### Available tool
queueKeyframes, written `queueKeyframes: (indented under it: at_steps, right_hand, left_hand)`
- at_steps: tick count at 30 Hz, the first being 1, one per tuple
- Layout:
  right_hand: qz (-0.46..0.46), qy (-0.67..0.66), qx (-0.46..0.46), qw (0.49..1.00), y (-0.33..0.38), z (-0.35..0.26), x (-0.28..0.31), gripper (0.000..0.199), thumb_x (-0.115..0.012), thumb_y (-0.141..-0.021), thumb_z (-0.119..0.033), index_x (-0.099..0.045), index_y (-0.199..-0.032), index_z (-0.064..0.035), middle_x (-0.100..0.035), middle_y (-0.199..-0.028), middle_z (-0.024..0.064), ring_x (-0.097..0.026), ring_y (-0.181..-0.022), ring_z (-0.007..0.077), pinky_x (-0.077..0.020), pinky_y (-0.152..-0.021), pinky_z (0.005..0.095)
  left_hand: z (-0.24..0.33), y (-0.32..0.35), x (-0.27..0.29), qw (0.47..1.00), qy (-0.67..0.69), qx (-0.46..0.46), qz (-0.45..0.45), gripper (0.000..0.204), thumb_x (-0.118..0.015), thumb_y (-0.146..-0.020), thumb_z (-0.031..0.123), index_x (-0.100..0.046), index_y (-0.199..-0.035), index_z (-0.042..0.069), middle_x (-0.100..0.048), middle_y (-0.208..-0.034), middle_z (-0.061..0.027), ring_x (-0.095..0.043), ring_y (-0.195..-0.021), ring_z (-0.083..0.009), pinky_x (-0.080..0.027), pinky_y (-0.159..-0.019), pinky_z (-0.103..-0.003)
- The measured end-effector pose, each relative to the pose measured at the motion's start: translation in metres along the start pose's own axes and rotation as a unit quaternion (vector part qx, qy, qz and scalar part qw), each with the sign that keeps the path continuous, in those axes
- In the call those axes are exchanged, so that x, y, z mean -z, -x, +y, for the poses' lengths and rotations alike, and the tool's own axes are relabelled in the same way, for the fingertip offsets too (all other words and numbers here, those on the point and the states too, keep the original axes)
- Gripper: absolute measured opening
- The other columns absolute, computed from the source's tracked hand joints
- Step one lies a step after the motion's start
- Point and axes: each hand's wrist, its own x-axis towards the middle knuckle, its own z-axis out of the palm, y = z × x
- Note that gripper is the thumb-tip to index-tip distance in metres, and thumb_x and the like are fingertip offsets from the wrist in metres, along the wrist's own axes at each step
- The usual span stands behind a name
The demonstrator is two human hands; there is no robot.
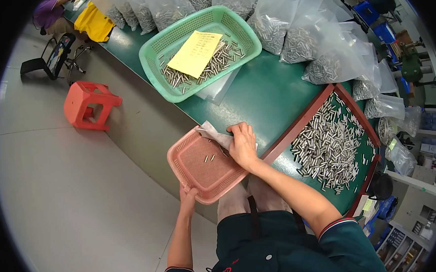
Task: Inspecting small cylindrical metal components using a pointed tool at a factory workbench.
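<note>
My left hand [188,200] grips the near left corner of a shallow pink plastic basket [200,174], which is tilted at the table's edge. A few small metal pins [209,158] lie on its mesh floor. At the basket's far right side, my right hand [243,143] has its fingers curled over a crumpled white sheet [213,133], paper or cloth, that lies along the rim. What is under that palm is hidden. Right of this hand, a large heap of silvery metal pins [327,147] spreads over the green tabletop inside a dark red wooden frame [301,124].
A green basket [150,65] holds more pins and a yellow paper [196,53]. Clear bags of metal parts [299,43] line the table's far side. A red stool [86,106] and a chair [51,61] stand left, near a person in purple [49,14].
</note>
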Motion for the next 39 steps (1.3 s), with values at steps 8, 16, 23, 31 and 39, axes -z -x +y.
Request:
queueKeyframes:
  at_steps: [8, 16, 23, 31, 39]
  right_hand:
    - [-0.12, 0.081, 0.031, 0.989, 0.007, 0.004, -0.001, 0.016, -0.058, -0.071, -0.009, -0.057, -0.086, -0.0061, -0.056, -0.09, 0.0113, -0.051, -0.092, 0.0274, -0.038, -0.077, 0.0415]
    - [-0.14, -0.146, 0.027, 0.979, -0.02, 0.0, 0.034, 0.013, -0.05, -0.078, -0.011, -0.049, -0.088, -0.0033, -0.058, -0.068, 0.0159, -0.056, -0.062, 0.032, -0.0432, -0.055, 0.0388]
    - [-0.053, -0.184, 0.01, 0.981, -0.054, 0.035, 0.081, 0.016, -0.053, -0.077, -0.014, -0.051, -0.089, -0.0046, -0.055, -0.064, 0.0136, -0.053, -0.056, 0.0249, -0.042, -0.055, 0.0351]
    - [-0.019, -0.376, -0.091, 0.922, -0.029, 0.039, 0.182, 0.008, -0.052, -0.08, -0.003, -0.049, -0.088, -0.0028, -0.051, -0.073, -0.0036, -0.044, -0.065, 0.0022, -0.0357, -0.056, 0.0175]
    - [-0.167, -0.341, -0.198, 0.904, 0.108, 0.064, 0.259, 0.01, -0.051, -0.071, 0.003, -0.052, -0.079, -0.0024, -0.051, -0.073, -0.0032, -0.046, -0.069, 0.0038, -0.0387, -0.065, 0.0191]
  left_hand:
    - [-0.003, 0.001, -0.003, 1.0, -0.006, -0.006, 0.0, 0.069, -0.051, -0.062, 0.006, -0.033, -0.128, -0.003, -0.046, -0.12, -0.0124, -0.046, -0.111, -0.024, -0.037, -0.095, -0.034]
    - [-0.002, -0.002, -0.004, 1.0, -0.004, 0.006, -0.007, 0.07, -0.052, -0.062, 0.007, -0.032, -0.129, -0.003, -0.046, -0.12, -0.0126, -0.046, -0.111, -0.0242, -0.037, -0.095, -0.033]
    - [-0.017, -0.006, 0.017, 0.999, -0.018, 0.024, -0.013, 0.068, -0.051, -0.062, 0.007, -0.033, -0.128, -0.003, -0.047, -0.118, -0.0124, -0.046, -0.109, -0.0239, -0.037, -0.093, -0.033]
    - [-0.016, 0.032, 0.089, 0.999, -0.015, 0.028, -0.006, 0.061, -0.048, -0.062, 0.004, -0.038, -0.122, -0.003, -0.048, -0.115, -0.0095, -0.049, -0.105, -0.0196, -0.039, -0.091, -0.03]
    - [0.057, 0.111, 0.123, 0.995, 0.027, 0.057, 0.084, 0.07, -0.052, -0.062, 0.006, -0.031, -0.128, -0.003, -0.044, -0.122, -0.0133, -0.046, -0.113, -0.0278, -0.041, -0.096, -0.037]
